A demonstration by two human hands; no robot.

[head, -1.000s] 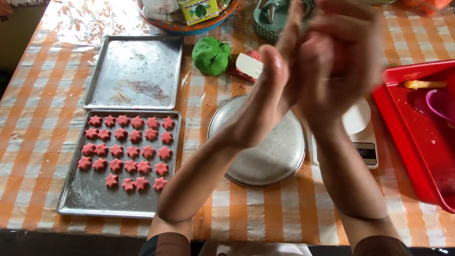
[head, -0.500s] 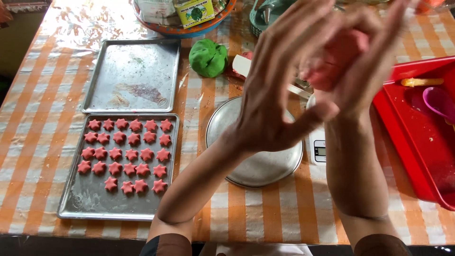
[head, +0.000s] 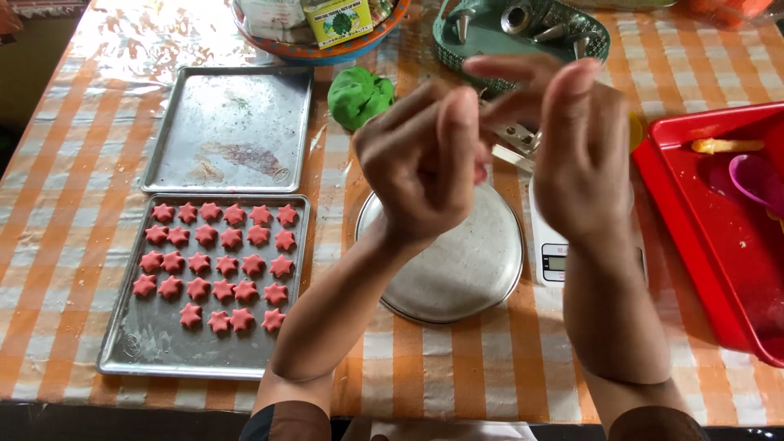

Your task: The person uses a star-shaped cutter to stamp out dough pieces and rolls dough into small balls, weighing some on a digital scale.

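Since half a second ago, both hands are drawing apart and lowering slightly, and the pink lump seen pressed between the palms then is no longer showing. Now the left hand [head: 425, 163] is curling its fingers loosely inward, back toward the camera, while the right hand [head: 576, 147] is holding its fingers bent forward toward the left one. Whether either is gripping the pink dough cannot be told, as the backs of the hands are hiding the palms; only a faint pink edge is peeking out between them.

Both hands are hovering above a round metal plate [head: 469, 269] lying on the orange-and-white checked tablecloth [head: 65, 220]. Just right of the plate, a white kitchen scale [head: 551, 257] is showing partly behind the right wrist. At left, a baking tray [head: 131, 351] is carrying rows of pink star-shaped dough pieces [head: 220, 261], and a second, bare tray [head: 229, 131] is lying just beyond it. A lump of green dough [head: 359, 96] is sitting beside that tray, near a green basket [head: 523, 37] of metal nozzles. A red tray [head: 702, 237] is standing at the right edge.
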